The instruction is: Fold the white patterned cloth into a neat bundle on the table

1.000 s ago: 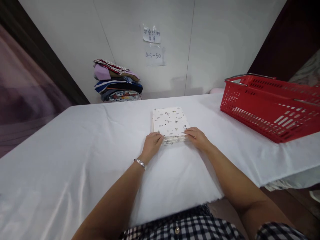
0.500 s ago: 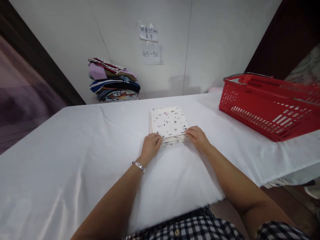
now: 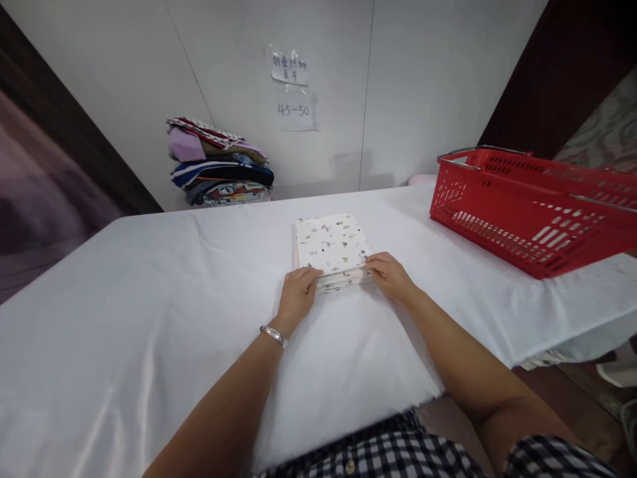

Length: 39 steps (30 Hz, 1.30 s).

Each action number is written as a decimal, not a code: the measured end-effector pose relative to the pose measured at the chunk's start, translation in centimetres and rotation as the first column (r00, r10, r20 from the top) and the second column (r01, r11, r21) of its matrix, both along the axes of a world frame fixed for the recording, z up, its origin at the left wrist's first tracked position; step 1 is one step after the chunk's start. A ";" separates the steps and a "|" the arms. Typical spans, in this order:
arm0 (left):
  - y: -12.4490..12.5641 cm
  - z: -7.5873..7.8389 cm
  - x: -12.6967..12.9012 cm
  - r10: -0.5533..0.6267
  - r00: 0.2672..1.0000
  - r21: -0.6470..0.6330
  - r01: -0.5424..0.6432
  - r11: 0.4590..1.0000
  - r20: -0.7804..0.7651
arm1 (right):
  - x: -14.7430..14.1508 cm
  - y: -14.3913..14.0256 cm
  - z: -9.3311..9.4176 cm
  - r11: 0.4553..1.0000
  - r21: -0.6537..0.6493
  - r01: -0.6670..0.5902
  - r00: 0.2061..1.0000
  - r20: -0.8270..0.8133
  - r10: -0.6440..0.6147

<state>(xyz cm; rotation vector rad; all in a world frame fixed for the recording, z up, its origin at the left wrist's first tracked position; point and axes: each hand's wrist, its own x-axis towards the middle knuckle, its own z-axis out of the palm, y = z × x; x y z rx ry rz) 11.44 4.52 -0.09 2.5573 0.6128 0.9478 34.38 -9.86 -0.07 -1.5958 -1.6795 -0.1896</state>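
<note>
A folded white cloth [image 3: 332, 242] with a small scattered print lies in a thick square on the table, its many layers showing along the near edge. My left hand [image 3: 297, 292] grips the near left corner, fingers curled over the upper layers. At the near right corner, my right hand [image 3: 391, 273] pinches the edge between thumb and fingers. A silver bracelet [image 3: 274, 335] circles my left wrist. The undersides of the cloth and some fingertips are hidden.
A white tablecloth [image 3: 149, 299] covers the table. A red shopping basket [image 3: 502, 219] stands at the right. A pile of folded fabrics [image 3: 221, 162] sits at the back left against the wall, where handwritten paper signs [image 3: 293, 109] hang.
The camera view has shifted slightly, so the scene sits a little further left. Both hands stay at the cloth's near corners, and the left fingers lie a bit flatter over the edge.
</note>
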 end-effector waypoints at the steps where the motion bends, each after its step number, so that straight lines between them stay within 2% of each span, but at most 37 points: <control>1: 0.0 -0.1 0.0 -0.004 1.000 0.001 0.004 1.000 0.019 | 0.0 0.0 0.0 1.000 -0.005 0.002 1.000 0.011 -0.002; 5: 0.0 -0.1 -0.1 -0.015 0.999 -0.003 0.015 1.000 0.044 | 0.0 -0.2 0.4 0.999 -0.052 0.009 0.997 0.077 -0.005; 10: 0.0 0.1 -0.2 -0.015 1.000 -0.006 0.015 1.000 -0.014 | -0.1 -0.2 0.8 0.990 -0.131 0.048 0.990 0.141 -0.030; 20: -0.4 0.3 -0.2 0.000 0.999 0.017 0.001 1.000 -0.041 | 0.3 -0.4 0.5 0.990 -0.135 0.032 0.994 0.106 -0.018; 28: -0.3 0.3 -0.3 0.000 0.996 0.057 0.005 0.998 -0.092 | -0.1 -0.8 0.9 0.979 -0.137 0.150 0.987 0.080 -0.140; 39: -0.4 0.6 -0.2 0.014 0.992 0.035 -0.009 0.999 -0.127 | 0.1 -0.7 0.4 0.968 -0.200 0.153 0.988 0.058 -0.145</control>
